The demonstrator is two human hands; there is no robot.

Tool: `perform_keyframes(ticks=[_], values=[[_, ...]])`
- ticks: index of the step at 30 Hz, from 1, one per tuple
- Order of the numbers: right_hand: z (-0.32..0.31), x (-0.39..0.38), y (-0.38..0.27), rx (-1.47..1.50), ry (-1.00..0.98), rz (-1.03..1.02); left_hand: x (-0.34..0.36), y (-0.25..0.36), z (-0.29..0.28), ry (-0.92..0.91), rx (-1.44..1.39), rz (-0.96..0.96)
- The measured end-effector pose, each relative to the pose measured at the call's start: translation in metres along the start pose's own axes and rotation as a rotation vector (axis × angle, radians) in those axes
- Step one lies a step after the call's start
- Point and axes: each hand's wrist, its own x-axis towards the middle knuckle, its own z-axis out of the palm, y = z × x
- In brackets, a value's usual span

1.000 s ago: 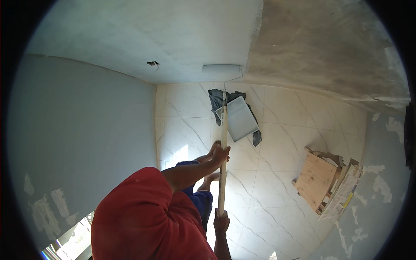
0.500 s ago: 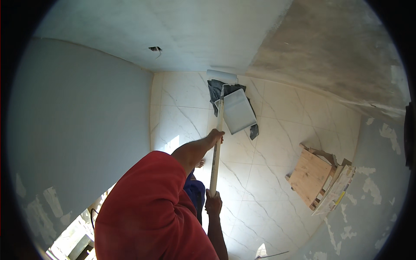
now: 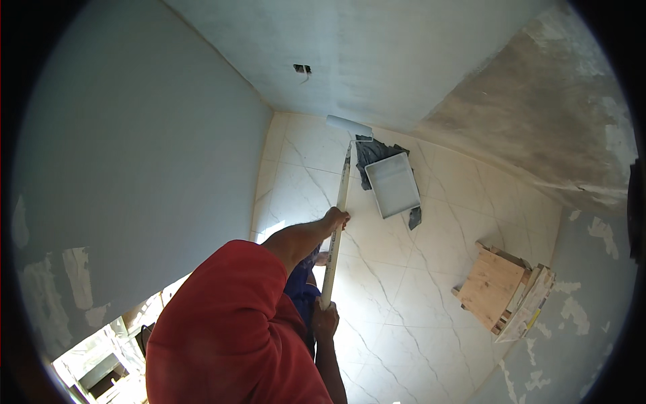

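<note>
Both my hands grip the long cream pole (image 3: 342, 188) of a paint roller. My left hand (image 3: 336, 219) is closed around its middle. Lower down, my right hand (image 3: 326, 319) is wrapped round the near end. At the far end, the pale roller sleeve (image 3: 349, 126) on its wire frame appears in front of the foot of the far wall; whether it touches the wall I cannot tell. Right of the pole lies a shallow paint tray (image 3: 393, 186), pale inside, on crumpled dark plastic sheeting (image 3: 364, 156).
A small wooden stool-like piece (image 3: 493, 284) with flat boards leans by the right wall (image 3: 580, 337). The far wall (image 3: 377, 54) has a wall box with a wire (image 3: 302, 69) and a bare brownish area. A pale-blue wall (image 3: 148, 175) rises at left. Veined tiles (image 3: 417, 269) cover the floor.
The roller has moved left, closer to the left corner and away from the tray. My view has shifted, so the tray, stool and wall box sit further right. Both hands keep their grip.
</note>
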Motion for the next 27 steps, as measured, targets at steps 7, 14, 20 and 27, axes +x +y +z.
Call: perform_keyframes(ticks=[7,14,20,27], values=[[0.036,0.031,-0.051,-0.058,-0.177,0.012,0.119,-0.042,-0.101,0.206,0.223,0.107],[0.039,0.091,-0.083,-0.074,-0.008,0.029,0.139,0.020,-0.055,0.029,-0.037,-0.093],[0.058,0.095,-0.114,-0.064,-0.054,0.027,0.168,-0.001,-0.117,0.097,0.042,0.057],[0.032,0.033,-0.047,-0.100,0.029,0.033,0.024,0.047,-0.048,0.068,-0.134,-0.061]])
